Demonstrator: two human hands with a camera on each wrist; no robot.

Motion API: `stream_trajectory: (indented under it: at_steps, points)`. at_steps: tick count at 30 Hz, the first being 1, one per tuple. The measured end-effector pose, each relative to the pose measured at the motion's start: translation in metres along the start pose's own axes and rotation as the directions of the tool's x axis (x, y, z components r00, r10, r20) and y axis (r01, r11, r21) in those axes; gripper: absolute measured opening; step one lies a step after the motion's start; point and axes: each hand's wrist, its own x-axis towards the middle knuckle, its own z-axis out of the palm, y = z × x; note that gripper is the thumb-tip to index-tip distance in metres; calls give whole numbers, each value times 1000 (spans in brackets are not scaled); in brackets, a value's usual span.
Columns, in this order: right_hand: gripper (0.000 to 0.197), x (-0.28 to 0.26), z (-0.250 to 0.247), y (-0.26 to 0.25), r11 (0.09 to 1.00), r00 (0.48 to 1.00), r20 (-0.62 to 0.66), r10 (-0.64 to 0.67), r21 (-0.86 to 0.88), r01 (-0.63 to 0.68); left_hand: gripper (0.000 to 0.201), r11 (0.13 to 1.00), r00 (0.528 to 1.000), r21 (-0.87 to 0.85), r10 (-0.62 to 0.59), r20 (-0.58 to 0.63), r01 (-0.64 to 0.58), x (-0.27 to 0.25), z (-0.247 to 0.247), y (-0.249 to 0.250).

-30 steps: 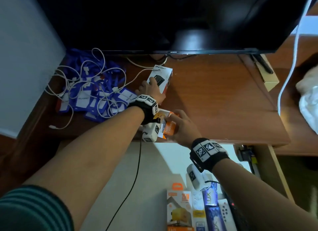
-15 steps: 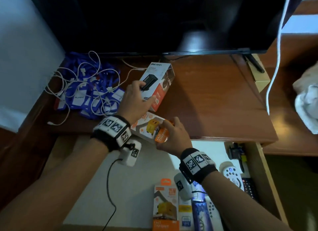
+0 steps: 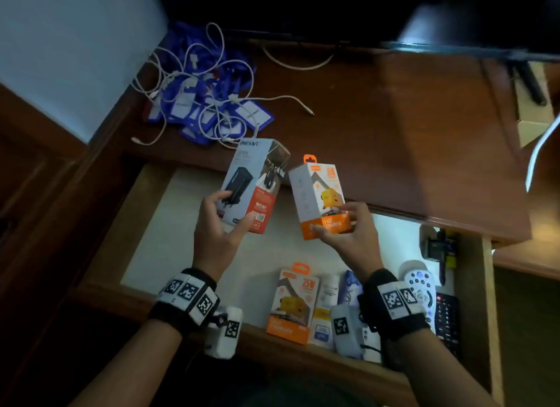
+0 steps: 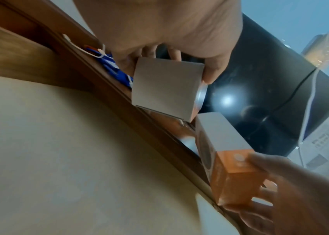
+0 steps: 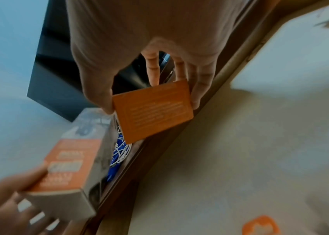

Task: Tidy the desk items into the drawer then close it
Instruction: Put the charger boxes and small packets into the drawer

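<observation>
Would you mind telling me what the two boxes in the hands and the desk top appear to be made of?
Grey charger box in the left hand: printed cardboard, judging by crisp folded edges and a plain matte base; slightly glossy sides.
Orange charger box in the right hand: likewise printed card, with a hang tab on top.
Desk top: reddish-brown wood or veneer, polished, since it shows grain and reflections.
</observation>
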Motion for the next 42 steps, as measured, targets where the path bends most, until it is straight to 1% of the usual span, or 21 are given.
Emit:
stream_trajectory:
  at_steps: [2, 4, 6, 9, 11, 13, 16, 18, 20, 22, 24, 26, 29, 32, 34, 36, 38, 39, 41, 42]
  points:
    - [58, -14, 0, 1, 992, 997, 56, 61, 108, -67, 60, 999, 999, -2, -41, -25, 41, -11, -7, -13]
    - [61, -28, 5, 5, 980, 991, 84, 108, 157, -121, 60, 998, 998, 25, -53, -41, 54, -18, -15, -28]
    - [58, -39, 15, 9, 976, 986, 82, 148, 147, -159, 61, 995, 995, 39, -95, -28, 96, -19, -25, -42]
    - [43, -57, 36, 14, 975, 974, 94, 205, 67, -211, 59, 980, 982, 70, -189, 29, 186, -10, -45, -63]
    - [41, -67, 53, 14, 972, 969, 80, 234, 7, -236, 58, 968, 970, 123, -230, 79, 220, 0, -60, -76]
    - [44, -73, 73, 10, 960, 958, 66, 278, -51, -275, 57, 957, 962, 181, -249, 116, 226, 8, -75, -90]
    - [46, -78, 102, 8, 938, 943, 50, 328, -134, -319, 58, 939, 952, 288, -246, 181, 188, 17, -88, -104]
    - [47, -83, 120, 9, 939, 946, 41, 322, -139, -314, 61, 908, 945, 396, -241, 221, 139, 17, -92, -111]
    - [51, -87, 136, 10, 931, 946, 6, 324, -178, -318, 65, 874, 942, 478, -223, 249, 81, 15, -95, -115]
    - [55, -91, 150, 13, 898, 939, -2, 345, -291, -331, 68, 854, 939, 518, -210, 272, 41, 12, -98, -118]
    - [58, -96, 159, 15, 851, 918, 32, 396, -387, -354, 73, 832, 925, 555, -221, 310, 13, 9, -100, -119]
    - [61, -100, 164, 15, 829, 901, 73, 428, -429, -359, 82, 797, 898, 603, -254, 358, -15, 8, -101, -120]
    - [63, -104, 165, 18, 801, 899, 114, 423, -510, -312, 87, 754, 851, 657, -331, 409, -22, 10, -98, -125]
    - [63, -109, 160, 17, 811, 900, 144, 411, -508, -289, 91, 702, 799, 710, -394, 453, -57, 10, -94, -125]
    - [58, -108, 153, 17, 816, 904, 138, 405, -501, -289, 93, 661, 788, 745, -413, 458, -87, 9, -90, -126]
    - [51, -105, 143, 17, 817, 914, 116, 388, -503, -283, 95, 626, 792, 772, -414, 448, -109, 7, -86, -125]
    - [45, -102, 131, 19, 822, 927, 66, 369, -488, -293, 93, 596, 806, 785, -374, 458, -170, 5, -79, -122]
    - [43, -102, 125, 21, 821, 931, 40, 362, -488, -298, 90, 597, 816, 775, -332, 473, -207, 4, -76, -120]
    - [41, -100, 113, 25, 804, 937, 7, 349, -516, -296, 79, 637, 830, 713, -201, 521, -293, 0, -67, -112]
    - [44, -98, 107, 28, 789, 941, 3, 338, -547, -282, 74, 656, 823, 667, -122, 555, -353, -2, -61, -108]
